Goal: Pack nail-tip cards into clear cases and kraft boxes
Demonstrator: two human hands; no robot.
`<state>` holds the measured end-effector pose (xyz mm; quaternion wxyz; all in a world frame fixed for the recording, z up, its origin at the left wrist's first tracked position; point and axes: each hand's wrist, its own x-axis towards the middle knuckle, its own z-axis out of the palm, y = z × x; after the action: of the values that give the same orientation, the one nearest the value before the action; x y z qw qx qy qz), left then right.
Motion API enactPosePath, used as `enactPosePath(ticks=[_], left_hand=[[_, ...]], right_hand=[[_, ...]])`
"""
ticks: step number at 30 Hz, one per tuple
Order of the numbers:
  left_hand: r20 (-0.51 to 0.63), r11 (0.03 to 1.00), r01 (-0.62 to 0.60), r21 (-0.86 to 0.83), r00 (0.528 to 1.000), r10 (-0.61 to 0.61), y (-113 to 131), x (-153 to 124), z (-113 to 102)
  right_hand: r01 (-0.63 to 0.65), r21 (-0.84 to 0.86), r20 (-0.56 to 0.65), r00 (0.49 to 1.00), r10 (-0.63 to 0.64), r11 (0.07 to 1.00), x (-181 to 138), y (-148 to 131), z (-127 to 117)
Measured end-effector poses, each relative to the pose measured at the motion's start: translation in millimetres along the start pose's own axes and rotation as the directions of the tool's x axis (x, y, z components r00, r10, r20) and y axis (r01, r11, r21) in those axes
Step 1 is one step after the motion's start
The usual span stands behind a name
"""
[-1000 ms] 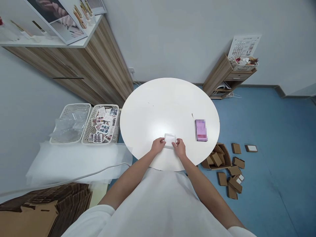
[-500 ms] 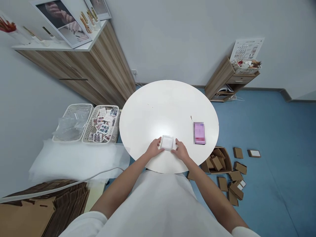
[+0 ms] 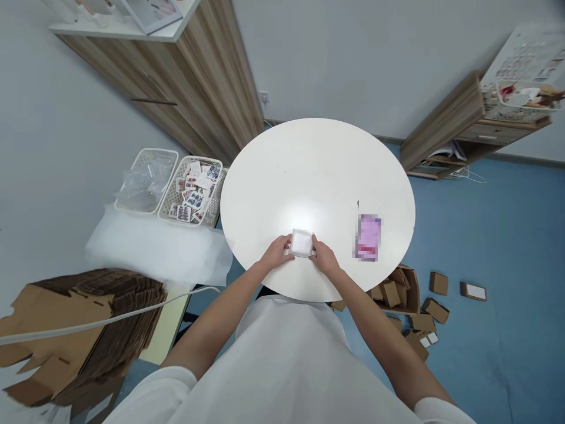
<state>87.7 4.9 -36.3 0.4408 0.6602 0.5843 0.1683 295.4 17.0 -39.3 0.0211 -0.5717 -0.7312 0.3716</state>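
Observation:
A small white square packet (image 3: 302,243), which looks wrapped in foam sheet, lies near the front edge of the round white table (image 3: 326,159). My left hand (image 3: 276,252) grips its left side, thumb at the near corner and fingers curled along the edge. On the opposite side, my right hand (image 3: 324,257) holds the right edge between thumb and fingers. What is inside the packet is hidden. To the right on the tabletop lies a pixelated pink-purple rectangle (image 3: 368,238), too blurred to name.
White baskets stand at the left, one with printed cards (image 3: 194,191), one with clear plastic bags (image 3: 148,179). Foam sheets (image 3: 159,247) and flattened cardboard (image 3: 66,335) lie below them. Small brown boxes (image 3: 439,283) are scattered on the floor beside a full carton (image 3: 412,288). A cable crosses the lower left.
My head view has shifted, so the room appears moved and larger. My right-hand fingers have closed in from beside the packet onto its right edge. The packet's edges look more folded in.

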Motion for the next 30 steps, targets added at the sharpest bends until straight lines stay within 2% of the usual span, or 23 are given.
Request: enactPosePath(ticks=[5, 10, 19, 25, 30], left_hand=[[-0.082, 1.000, 0.027, 0.001, 0.996, -0.027, -5, -3, -1], [-0.167, 0.995, 0.094, 0.019, 0.982, -0.089, -17, -4, -16], [-0.340, 0.978, 0.154, -0.143, 0.920, -0.194, -72, -6, -86], [-0.416, 0.978, 0.161, -0.134, 0.886, -0.203, -113, 9, -132], [-0.476, 0.984, 0.148, -0.096, 0.862, -0.176, -133, 21, -158]], right_hand=[[0.059, -0.005, 0.037, 0.998, -0.059, 0.998, 14, -5, -4], [0.118, -0.019, 0.053, 0.992, -0.117, 0.993, 36, -29, -2], [0.122, 0.051, 0.016, 0.992, -0.123, 0.991, 103, -109, 23], [0.140, 0.155, -0.038, 0.990, -0.135, 0.978, 148, -156, 43], [0.133, 0.209, -0.100, 0.988, -0.114, 0.969, 176, -180, 55]])
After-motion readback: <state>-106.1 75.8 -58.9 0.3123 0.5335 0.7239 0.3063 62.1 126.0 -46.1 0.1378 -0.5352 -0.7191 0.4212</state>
